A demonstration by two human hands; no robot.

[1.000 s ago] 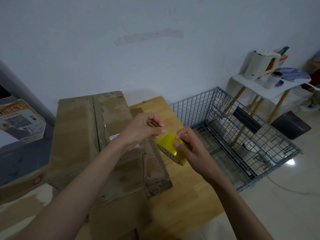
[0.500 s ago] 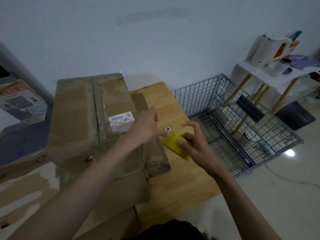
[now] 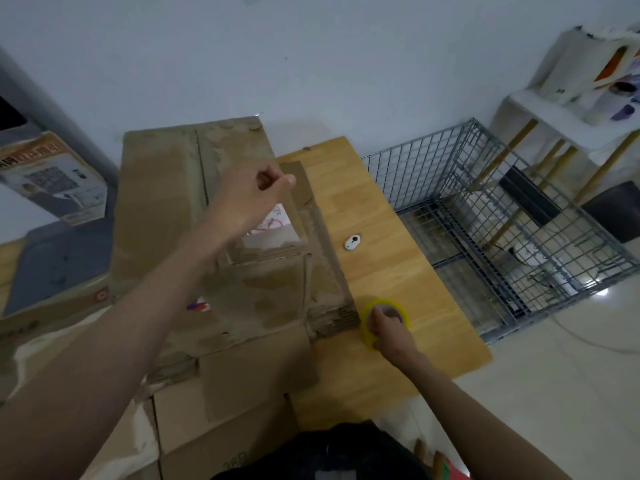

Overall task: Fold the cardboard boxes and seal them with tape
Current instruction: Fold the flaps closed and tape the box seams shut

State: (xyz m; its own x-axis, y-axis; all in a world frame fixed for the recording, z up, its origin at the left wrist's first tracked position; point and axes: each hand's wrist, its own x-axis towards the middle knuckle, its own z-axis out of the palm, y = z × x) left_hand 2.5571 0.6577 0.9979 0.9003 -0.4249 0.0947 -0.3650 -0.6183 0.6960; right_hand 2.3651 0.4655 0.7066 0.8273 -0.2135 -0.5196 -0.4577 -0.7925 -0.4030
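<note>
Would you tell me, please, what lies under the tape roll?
The tape roll sits on the wooden table, beside the cardboard box. The right hand grips it and covers its near side, so full contact underneath cannot be seen.

Domestic room, likely a home. Evidence: plain white wall (image 3: pixel 346 64), tiled floor (image 3: pixel 571 375), small wooden table (image 3: pixel 398 271), wire cage (image 3: pixel 485 220) on floor, white side table (image 3: pixel 554 126) with kettle (image 3: pixel 561 71), flattened boxes (image 3: pixel 207 237).

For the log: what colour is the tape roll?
Yellow tape roll, clearest in the head view.
</note>
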